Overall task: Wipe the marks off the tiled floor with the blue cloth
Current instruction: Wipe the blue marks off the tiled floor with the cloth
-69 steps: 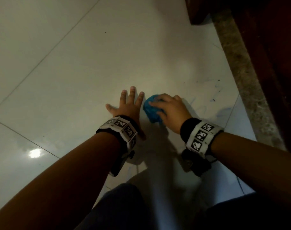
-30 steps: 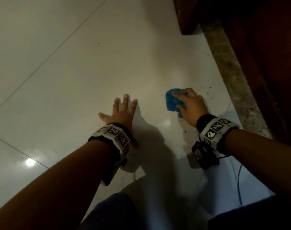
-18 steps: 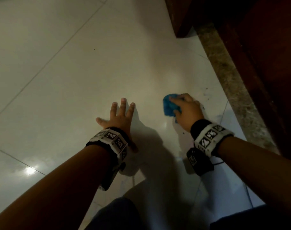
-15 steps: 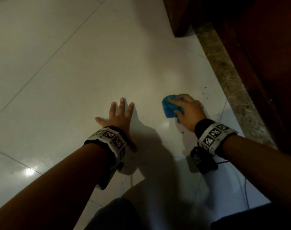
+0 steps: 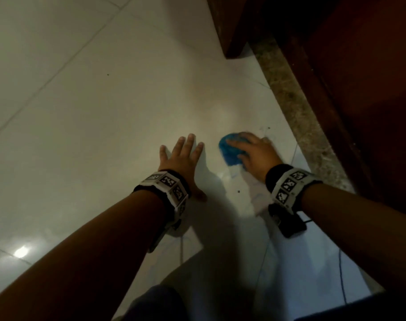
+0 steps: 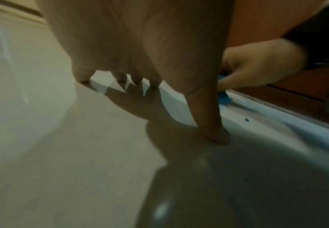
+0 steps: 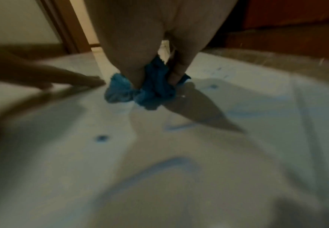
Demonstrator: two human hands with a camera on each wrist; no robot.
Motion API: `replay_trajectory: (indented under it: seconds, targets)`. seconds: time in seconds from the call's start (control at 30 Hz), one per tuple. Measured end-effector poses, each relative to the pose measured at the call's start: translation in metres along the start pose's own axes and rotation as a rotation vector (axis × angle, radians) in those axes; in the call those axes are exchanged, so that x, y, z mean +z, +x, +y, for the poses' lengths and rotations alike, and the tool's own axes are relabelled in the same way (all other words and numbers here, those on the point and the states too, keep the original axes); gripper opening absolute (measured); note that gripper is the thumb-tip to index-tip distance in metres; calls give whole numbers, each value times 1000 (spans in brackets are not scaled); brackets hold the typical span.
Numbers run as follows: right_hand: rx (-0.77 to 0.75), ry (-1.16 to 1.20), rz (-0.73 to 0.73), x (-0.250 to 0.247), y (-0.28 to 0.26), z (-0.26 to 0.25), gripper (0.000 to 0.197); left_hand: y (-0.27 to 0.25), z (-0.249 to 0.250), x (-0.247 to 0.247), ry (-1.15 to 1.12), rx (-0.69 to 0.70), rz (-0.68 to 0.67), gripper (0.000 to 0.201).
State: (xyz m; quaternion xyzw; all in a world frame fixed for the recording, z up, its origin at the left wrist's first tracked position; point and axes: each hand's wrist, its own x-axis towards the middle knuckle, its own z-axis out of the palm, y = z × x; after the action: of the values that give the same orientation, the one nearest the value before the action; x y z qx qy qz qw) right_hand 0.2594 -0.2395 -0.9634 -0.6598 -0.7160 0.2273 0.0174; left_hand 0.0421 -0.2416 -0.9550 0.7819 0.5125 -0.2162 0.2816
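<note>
While the one blue cloth (image 5: 231, 152) sits bunched on the tiled floor (image 5: 104, 117) near its edge along a speckled stone border (image 5: 296, 112), a person's right hand (image 5: 255, 156) curls its fingers around the wad and presses it down on the pale tile, apparently mid-scrub. The left hand (image 5: 183, 156) lies flat just beside the cloth, fingers spread and straight, thumb out, seemingly bracing the body's weight. The wrist view shows the job unfinished: two faint blue curved streaks (image 7: 159, 168) and at least three small dark blue dots (image 7: 101, 137) remain on the tile nearer the person than the cloth, though blur makes an exact tally uncertain. The next move likely calls for dragging the cloth back toward the person over those streaks with firm downward pressure, keeping the wad gathered so it does not slip from the grip. A dark wooden piece of furniture (image 5: 336, 66) stands beyond the border. Each wrist carries one band of printed markers (image 5: 290, 184), two in all.
</note>
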Motion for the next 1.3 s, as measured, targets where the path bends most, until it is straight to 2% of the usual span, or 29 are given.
replay_trajectory:
  seconds: [0.1,0.17,0.23,0.3,0.33,0.37,0.43,0.5,0.57,0.67,0.73,0.77,0.87,0.9,0.93,0.97,1.03,1.1,1.13,1.17,1.23,1.27,1.3]
  targets:
    - [249,-12,168,-15,16,18,44,1,2,-1,-12,-13,5,141]
    - [322,70,175,-7,20,8,43,2,4,-2,-15,-19,0,143]
    - [170,147,124,5,14,-9,42,4,5,-2,-13,-27,-3,144]
    - [2,88,65,9,6,-18,42,5,5,-2,-12,-28,-11,144]
    - [-25,88,69,5,8,-13,43,5,5,-3,-16,-23,-12,143]
    - [14,134,102,-1,12,-6,43,4,5,-3,-24,-18,-11,143]
    - [245,214,203,-13,25,12,43,4,5,-3,-34,-14,-8,143]
    - [395,116,240,-15,32,14,43,4,5,-3,-32,-19,-8,144]
    - [333,6,214,-6,30,-4,43,5,6,-3,-27,-22,-15,144]
    - [65,53,127,11,14,-30,44,8,7,-4,-8,-31,-28,146]
    - [4,70,135,10,17,-16,45,8,7,-4,-5,-33,-27,146]
    - [59,94,169,4,23,-1,45,8,7,-5,-6,-31,-26,146]
    - [394,83,252,-18,36,31,45,8,7,-5,-11,-32,-33,147]
    - [429,39,258,-18,37,30,45,9,7,-5,-9,-33,-33,147]
    - [424,40,250,-15,37,21,45,9,8,-5,-7,-35,-31,148]
    - [357,63,227,-6,35,13,44,9,8,-5,-6,-36,-30,148]
    - [130,127,186,8,24,-3,45,10,9,-5,-7,-38,-31,148]
    - [-14,63,154,6,18,3,46,9,9,-5,-8,-36,-29,148]
    - [-19,34,156,0,24,14,45,9,8,-5,-12,-33,-27,148]
    - [61,61,176,-7,32,28,43,8,8,-6,-16,-30,-28,147]
    - [306,288,363,-23,49,49,38,7,8,-6,-25,-28,-32,147]
    - [402,364,397,-26,51,50,38,8,8,-5,-27,-29,-32,147]
    - [408,347,387,-25,50,46,38,8,8,-5,-26,-30,-32,148]
